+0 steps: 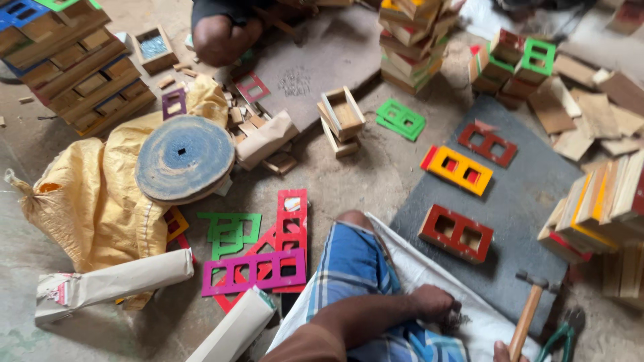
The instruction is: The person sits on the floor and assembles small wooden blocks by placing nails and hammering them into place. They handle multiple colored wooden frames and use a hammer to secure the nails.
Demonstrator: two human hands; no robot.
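Left hand [435, 303] bunched on small nails [457, 320], white sack's [429, 268] near edge. Right hand [502, 351] mostly cropped, gripping hammer [530, 310] handle.

Soft, even daylight fills the frame — shadows faint and short beneath the objects, no glare; focus sharp at centre, slight wide-angle stretching toward the corners.

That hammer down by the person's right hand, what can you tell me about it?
The hammer has a plain light wooden handle and a small dark metal head. It stands tilted, head up and away from the person, over the edge of a dark grey mat. The right hand, mostly out of view, grips the handle's bottom end. Green-handled pliers lie just right of it.
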